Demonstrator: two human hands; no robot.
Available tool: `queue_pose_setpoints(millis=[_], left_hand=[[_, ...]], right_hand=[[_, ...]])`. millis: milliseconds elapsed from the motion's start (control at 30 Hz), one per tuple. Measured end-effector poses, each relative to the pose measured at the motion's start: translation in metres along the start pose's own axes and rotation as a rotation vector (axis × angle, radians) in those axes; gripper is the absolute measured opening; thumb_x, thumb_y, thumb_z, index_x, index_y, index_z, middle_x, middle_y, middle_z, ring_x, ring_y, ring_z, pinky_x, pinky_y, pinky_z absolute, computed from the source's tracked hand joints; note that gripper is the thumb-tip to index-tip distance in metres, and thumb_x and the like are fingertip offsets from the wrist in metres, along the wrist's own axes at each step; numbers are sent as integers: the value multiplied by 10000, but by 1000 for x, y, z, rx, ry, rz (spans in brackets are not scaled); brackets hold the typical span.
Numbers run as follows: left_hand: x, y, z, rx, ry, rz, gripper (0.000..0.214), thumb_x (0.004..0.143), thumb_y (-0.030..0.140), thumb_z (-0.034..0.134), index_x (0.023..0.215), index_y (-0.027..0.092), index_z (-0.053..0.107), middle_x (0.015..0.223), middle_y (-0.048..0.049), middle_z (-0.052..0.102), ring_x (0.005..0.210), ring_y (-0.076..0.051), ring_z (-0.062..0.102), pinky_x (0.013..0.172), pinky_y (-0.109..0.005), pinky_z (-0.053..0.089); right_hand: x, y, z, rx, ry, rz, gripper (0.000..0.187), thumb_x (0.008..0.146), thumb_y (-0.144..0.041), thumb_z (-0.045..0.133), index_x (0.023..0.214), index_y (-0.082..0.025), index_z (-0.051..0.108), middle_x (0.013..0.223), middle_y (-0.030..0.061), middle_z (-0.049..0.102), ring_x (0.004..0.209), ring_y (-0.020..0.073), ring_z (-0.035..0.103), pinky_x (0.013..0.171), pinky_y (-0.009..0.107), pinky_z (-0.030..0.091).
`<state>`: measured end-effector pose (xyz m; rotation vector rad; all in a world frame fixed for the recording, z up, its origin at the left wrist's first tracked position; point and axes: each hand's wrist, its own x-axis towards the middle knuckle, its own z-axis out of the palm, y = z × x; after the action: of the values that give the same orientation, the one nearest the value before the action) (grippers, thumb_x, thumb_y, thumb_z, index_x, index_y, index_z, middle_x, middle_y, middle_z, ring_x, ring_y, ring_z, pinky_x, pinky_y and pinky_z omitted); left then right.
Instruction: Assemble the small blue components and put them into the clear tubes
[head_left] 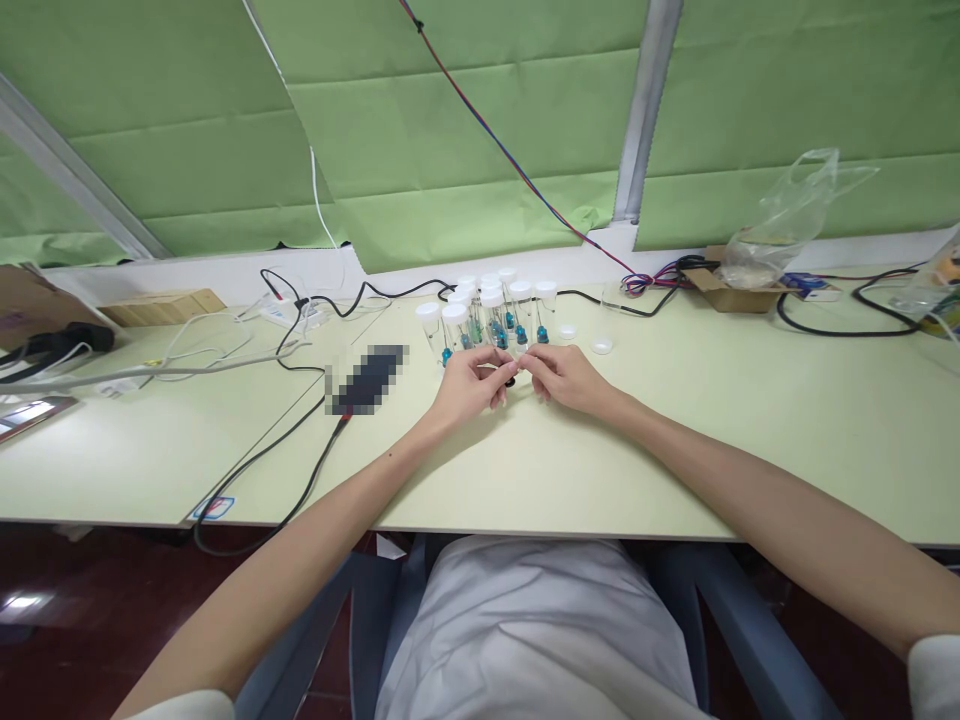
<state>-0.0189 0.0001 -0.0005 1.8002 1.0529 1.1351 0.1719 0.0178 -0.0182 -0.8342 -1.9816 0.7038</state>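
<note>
My left hand (472, 385) and my right hand (566, 378) meet over the pale green table (675, 440), fingers pinched together around a small clear vial (517, 362) with a dark bit at its lower end. Just behind them stands a cluster of several clear vials with white caps (491, 312), each with a blue piece inside. Two loose white caps (601, 346) lie to the right of the cluster.
A dark flat device (369, 378) with a black cable lies left of my hands. More cables and a white power strip (289, 312) sit at the back left. A cardboard box with a clear plastic bag (757, 262) stands at the back right. A wooden block (161, 305) lies far left.
</note>
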Motion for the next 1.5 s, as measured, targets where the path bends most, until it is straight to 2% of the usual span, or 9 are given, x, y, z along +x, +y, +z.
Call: queue_pose_setpoints(millis=[500,867,1100,1233,1500], left_hand=[[-2,2,0,36,-1,20,346,822,488,716,783,151,648,583,10,575,439,-98,534,426,-219,406],[-1,2,1,7,9,3,339,824,477,721,796,147,644,554,17,559,436,-101,528,427,-222,412],[2,0,-1,-73,-42,-41,374,800,506,744,803,143,654,619,1,587,463,-103,544,422,-230,422],[3,-2,-4,-11,-90,-17,368,819,510,723,813,147,660,575,12,565,443,-97,520,421,-227,404],[4,1,-4,-81,-87,-54,412,774,540,760,823,142,668,638,-5,599,483,-96,537,447,-233,432]], right_hand=[[1,2,0,6,-60,8,395,1012,-390,441,682,-196,540,506,-33,588,414,112,548,545,251,461],[1,4,1,3,-7,0,367,1005,-404,465,721,-194,561,560,-34,596,417,107,557,508,243,457],[2,4,0,13,-9,-25,385,1000,-399,474,687,-191,558,552,-34,594,417,101,552,496,234,452],[1,2,-1,44,-31,-9,379,991,-385,481,678,-187,561,550,-30,595,418,106,562,480,234,456],[2,1,-2,85,-18,5,386,981,-400,498,670,-184,571,546,-25,587,422,108,548,482,240,451]])
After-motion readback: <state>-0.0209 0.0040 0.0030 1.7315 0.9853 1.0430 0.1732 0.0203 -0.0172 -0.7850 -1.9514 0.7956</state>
